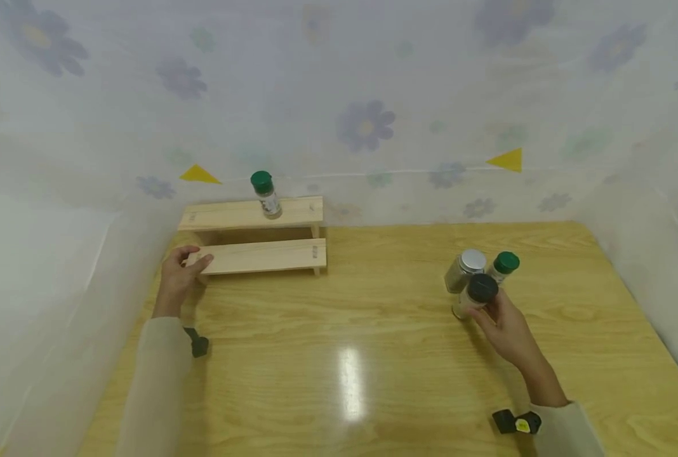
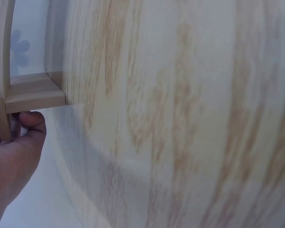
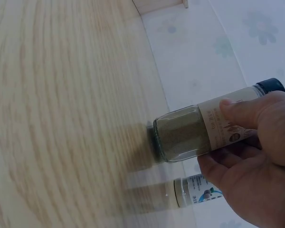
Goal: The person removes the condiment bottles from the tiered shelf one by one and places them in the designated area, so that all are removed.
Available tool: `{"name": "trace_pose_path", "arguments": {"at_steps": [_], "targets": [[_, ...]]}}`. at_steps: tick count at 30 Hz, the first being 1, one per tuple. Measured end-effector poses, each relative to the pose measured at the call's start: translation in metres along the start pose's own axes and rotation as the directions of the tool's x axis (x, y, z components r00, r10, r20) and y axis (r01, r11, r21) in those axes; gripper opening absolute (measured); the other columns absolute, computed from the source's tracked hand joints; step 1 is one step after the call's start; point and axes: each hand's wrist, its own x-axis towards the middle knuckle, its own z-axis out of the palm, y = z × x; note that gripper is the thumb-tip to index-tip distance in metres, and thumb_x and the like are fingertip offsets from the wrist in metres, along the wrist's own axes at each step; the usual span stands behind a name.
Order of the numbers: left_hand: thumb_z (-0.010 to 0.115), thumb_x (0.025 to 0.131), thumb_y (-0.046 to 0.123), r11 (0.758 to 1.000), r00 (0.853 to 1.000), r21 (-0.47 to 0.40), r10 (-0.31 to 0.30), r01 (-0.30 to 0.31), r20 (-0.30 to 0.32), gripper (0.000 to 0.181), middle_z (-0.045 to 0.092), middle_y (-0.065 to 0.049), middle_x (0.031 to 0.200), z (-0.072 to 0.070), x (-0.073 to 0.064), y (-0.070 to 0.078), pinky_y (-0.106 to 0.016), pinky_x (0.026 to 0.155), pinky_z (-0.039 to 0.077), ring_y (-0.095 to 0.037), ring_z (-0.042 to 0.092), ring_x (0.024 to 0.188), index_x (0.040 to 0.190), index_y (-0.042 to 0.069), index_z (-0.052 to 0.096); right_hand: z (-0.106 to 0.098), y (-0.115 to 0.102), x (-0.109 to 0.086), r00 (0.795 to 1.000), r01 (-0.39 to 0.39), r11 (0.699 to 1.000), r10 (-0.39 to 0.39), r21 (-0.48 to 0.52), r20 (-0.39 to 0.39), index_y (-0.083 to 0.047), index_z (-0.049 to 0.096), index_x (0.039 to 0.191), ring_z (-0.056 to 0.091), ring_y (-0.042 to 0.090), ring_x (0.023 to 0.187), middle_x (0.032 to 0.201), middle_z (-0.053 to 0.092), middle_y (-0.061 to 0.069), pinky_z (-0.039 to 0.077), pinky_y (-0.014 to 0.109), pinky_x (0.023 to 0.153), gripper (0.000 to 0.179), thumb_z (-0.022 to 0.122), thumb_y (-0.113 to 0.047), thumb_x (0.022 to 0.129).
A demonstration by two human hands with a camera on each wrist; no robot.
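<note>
- Gripped in right hand (image 1: 505, 330), toward the right of the worktop (image 1: 287, 355): black-capped jar (image 3: 211, 124); best lifted straight up; cap upward, long axis roughly upright.
- Just behind, best not knocked: silver-capped jar (image 1: 463, 270), green-capped bottle (image 1: 505, 264).
- Well to the left, gripped at its end by left hand (image 1: 180, 273): lower wooden shelf (image 1: 259, 257).

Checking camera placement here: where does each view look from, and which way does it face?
Head: worn on the head, looking forward and down at the table; left hand, right hand and sleeves show.
Left wrist: on that wrist, facing the wooden rack and table; left hand at the left edge.
Right wrist: on that wrist, facing the black-capped jar; right hand gripping it.
Head and right wrist share the black-capped jar in the right hand.
</note>
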Motion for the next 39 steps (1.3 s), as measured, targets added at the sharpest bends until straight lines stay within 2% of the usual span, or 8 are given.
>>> {"name": "trace_pose_path", "arguments": {"at_steps": [4,7,9,19,23,27,31,39], "targets": [[0.065,0.086,0.047,1.0,1.0,0.026,0.007,-0.007,-0.01,0.071,0.017,-0.016,0.157,-0.004,-0.005,-0.001,-0.051,0.116,0.021,-0.037,0.013,0.145,0.136,0.004,0.038,0.001,0.001,0.0,1.0,-0.023,1.0,0.023,-0.017,-0.001,0.007,0.029,0.14,0.04,0.007,0.132,0.141,0.038,0.032,0.029,-0.004,0.091,0.056,0.058,-0.01,0.094],[0.064,0.086,0.048,0.999,1.0,0.046,0.0,0.001,-0.009,0.074,0.015,-0.016,0.158,-0.007,-0.009,-0.003,-0.052,0.116,0.021,-0.038,0.013,0.145,0.137,0.003,0.036,0.002,0.002,0.001,1.0,-0.025,0.999,0.025,-0.032,0.002,0.007,0.03,0.139,0.041,0.043,0.128,0.14,0.039,0.033,0.03,-0.004,0.091,0.056,0.059,-0.01,0.094],[0.064,0.086,0.049,0.999,1.0,0.044,-0.004,0.004,-0.003,0.075,0.014,-0.016,0.158,-0.009,-0.01,-0.003,-0.052,0.116,0.021,-0.037,0.012,0.145,0.138,0.003,0.035,0.001,0.001,0.002,1.0,-0.026,0.999,0.026,-0.034,0.007,0.007,0.03,0.138,0.039,0.053,0.124,0.14,0.039,0.034,0.029,-0.005,0.09,0.057,0.06,-0.01,0.093],[0.063,0.085,0.051,0.999,1.0,0.047,-0.004,0.005,-0.01,0.078,0.012,-0.018,0.158,-0.012,-0.013,-0.003,-0.054,0.116,0.021,-0.04,0.011,0.144,0.14,0.004,0.035,0.0,0.0,0.006,0.998,-0.039,0.999,0.04,-0.025,0.043,0.007,0.028,0.14,0.038,0.052,0.126,0.141,0.038,0.033,0.029,-0.004,0.092,0.06,0.06,-0.012,0.093],[0.064,0.086,0.048,1.0,1.0,0.021,-0.002,0.002,-0.01,0.072,0.013,-0.017,0.158,-0.013,-0.014,-0.004,-0.051,0.118,0.017,-0.037,0.01,0.146,0.137,0.004,0.037,-0.002,-0.001,0.006,0.996,-0.072,0.996,0.074,-0.046,0.055,0.006,0.029,0.14,0.041,0.049,0.127,0.14,0.041,0.031,0.043,0.028,0.104,0.062,0.062,-0.016,0.092],[0.065,0.085,0.049,1.0,1.0,0.004,-0.015,0.015,-0.017,0.069,0.012,-0.016,0.158,-0.012,-0.013,-0.004,-0.05,0.118,0.018,-0.036,0.011,0.146,0.135,0.008,0.04,-0.005,-0.005,0.006,0.994,-0.091,0.995,0.093,-0.042,0.059,0.007,0.027,0.141,0.039,0.051,0.128,0.141,0.038,0.032,0.036,0.059,0.101,0.069,0.066,-0.018,0.09],[0.067,0.083,0.049,1.0,0.999,-0.01,-0.028,0.028,-0.031,0.064,0.014,-0.016,0.158,-0.009,-0.009,-0.004,-0.05,0.117,0.021,-0.035,0.012,0.145,0.131,0.013,0.043,-0.008,-0.009,0.005,0.993,-0.114,0.993,0.114,-0.006,0.033,0.005,0.023,0.144,0.035,0.051,0.131,0.146,0.033,0.03,0.032,0.063,0.103,0.078,0.071,-0.018,0.086],[0.069,0.085,0.04,0.999,0.999,-0.038,0.033,-0.035,-0.04,0.052,0.025,-0.017,0.153,0.001,-0.002,-0.001,-0.043,0.12,0.016,-0.032,0.019,0.143,0.122,0.012,0.047,-0.016,-0.024,0.0,0.984,-0.134,0.989,0.125,-0.062,-0.13,0.001,0.023,0.146,0.036,0.048,0.132,0.141,0.041,0.026,0.03,0.063,0.104,0.089,0.076,-0.027,0.081]]}}
